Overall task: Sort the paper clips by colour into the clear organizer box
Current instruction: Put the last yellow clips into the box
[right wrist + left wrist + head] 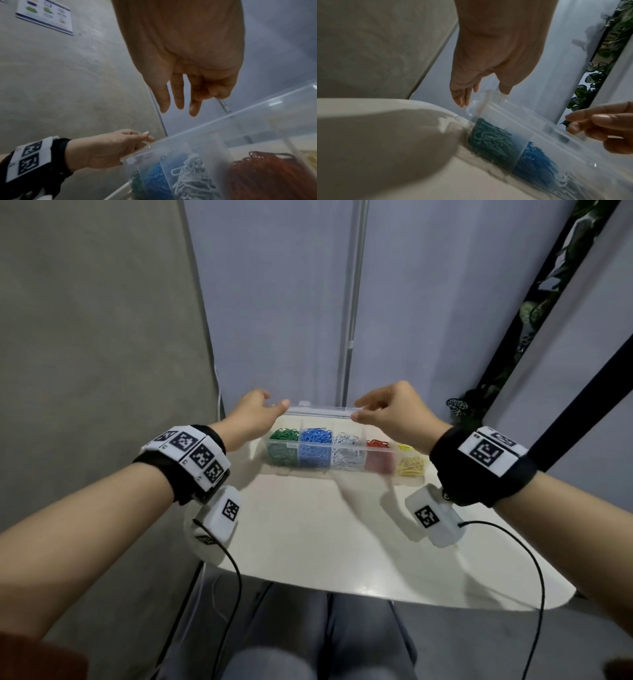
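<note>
The left hand (pixel 251 414) and right hand (pixel 394 414) are seen at the raised clear hinged lid (pixel 320 411) of the clear plastic organizer box (pixel 342 455), its edge pinched by thumb and fingers at each end. The box is set on the white desk (pixel 342 542), with coloured paper clips (pixel 315 436) already separated by compartment. Sorting is judged finished; the lid is to be lowered evenly and pressed shut.

Organizer box (pixel 344 455) sits on table (pixel 342 542), near far edge.
</note>
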Available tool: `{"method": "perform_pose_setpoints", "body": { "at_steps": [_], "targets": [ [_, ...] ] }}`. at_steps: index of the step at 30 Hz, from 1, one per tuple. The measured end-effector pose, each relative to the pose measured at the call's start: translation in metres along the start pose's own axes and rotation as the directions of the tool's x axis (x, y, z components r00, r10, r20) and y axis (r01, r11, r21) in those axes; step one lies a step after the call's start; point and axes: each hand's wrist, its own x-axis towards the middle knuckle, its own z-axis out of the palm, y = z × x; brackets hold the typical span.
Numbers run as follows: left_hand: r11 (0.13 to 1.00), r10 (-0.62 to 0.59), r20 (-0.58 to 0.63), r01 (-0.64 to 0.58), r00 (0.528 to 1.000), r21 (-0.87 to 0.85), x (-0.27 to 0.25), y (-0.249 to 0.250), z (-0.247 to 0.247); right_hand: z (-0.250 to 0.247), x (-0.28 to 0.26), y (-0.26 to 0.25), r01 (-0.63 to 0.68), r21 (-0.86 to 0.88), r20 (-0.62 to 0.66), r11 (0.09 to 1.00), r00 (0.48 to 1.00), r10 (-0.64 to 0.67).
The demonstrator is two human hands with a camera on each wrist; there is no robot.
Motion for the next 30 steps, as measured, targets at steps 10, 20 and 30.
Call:
{"method": "perform_pose_setpoints", "body": {
  "at_steps": [10, 20, 30],
  "targets": [
    [0.826, -0.127, 0.120, 0.172, 0.985, -0.537, 0.015, -0.009, -0.003, -0.043, 0.012, 0.054, -0.386, 0.357, -0.159, 0.851, 0.872, 0.462],
    [0.817, 0.066, 0.043, -0.029, 0.997, -0.576, 0.005, -0.005, -0.005, -0.047, 0.001, 0.055, -0.214, 0.841, -0.065, 0.496, 0.872, 0.485],
    [0.936, 0.320, 0.092, -0.299, 0.943, -0.187, -0.024, -0.038, -0.018, -0.039, -0.037, 0.076, -0.156, 0.636, -0.120, 0.756, 0.948, 0.296]
  ]
}}
